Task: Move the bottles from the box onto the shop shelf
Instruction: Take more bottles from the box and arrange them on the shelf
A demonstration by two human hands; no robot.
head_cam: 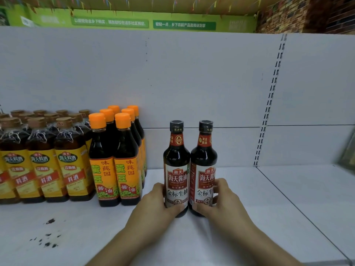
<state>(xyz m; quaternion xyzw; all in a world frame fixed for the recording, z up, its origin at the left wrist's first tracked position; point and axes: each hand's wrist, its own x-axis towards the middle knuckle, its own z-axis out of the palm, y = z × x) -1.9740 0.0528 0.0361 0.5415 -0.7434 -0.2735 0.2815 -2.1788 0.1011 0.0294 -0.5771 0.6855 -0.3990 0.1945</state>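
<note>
Two dark soy sauce bottles stand upright on the white shop shelf [269, 217], side by side and touching at the shoulders, black caps on, red and white labels facing the camera. The left bottle [176, 169] is held low on its body by the left hand [155, 203]: the fingers wrap round the bottle's left side and the thumb lies across the lower front of the label. The right bottle [204, 167] is held in the same manner by the right hand [223, 200], fingers curled round its right side, thumb across the base of the label. Both hands are closed round their bottles in a partial wrap, not a full fist. Both bottle bases appear to rest on the shelf, though the hands cover part of each base.

To the left, just beside the held pair with a narrow gap between, stands a block of orange-capped bottles [115, 160] with orange labels, arranged two wide and several deep. Further left, touching that block, are rows of brown-capped bottles [44, 162] with yellow labels, running out of view at the left edge.

The shelf to the right of the held pair is bare white board. Dark spots [48, 237] mark the shelf front at lower left. A white back panel [192, 77] rises behind the stock, with a slotted upright [269, 112] at right. A green banner [144, 23] with white lettering runs above. The box is not in view.
</note>
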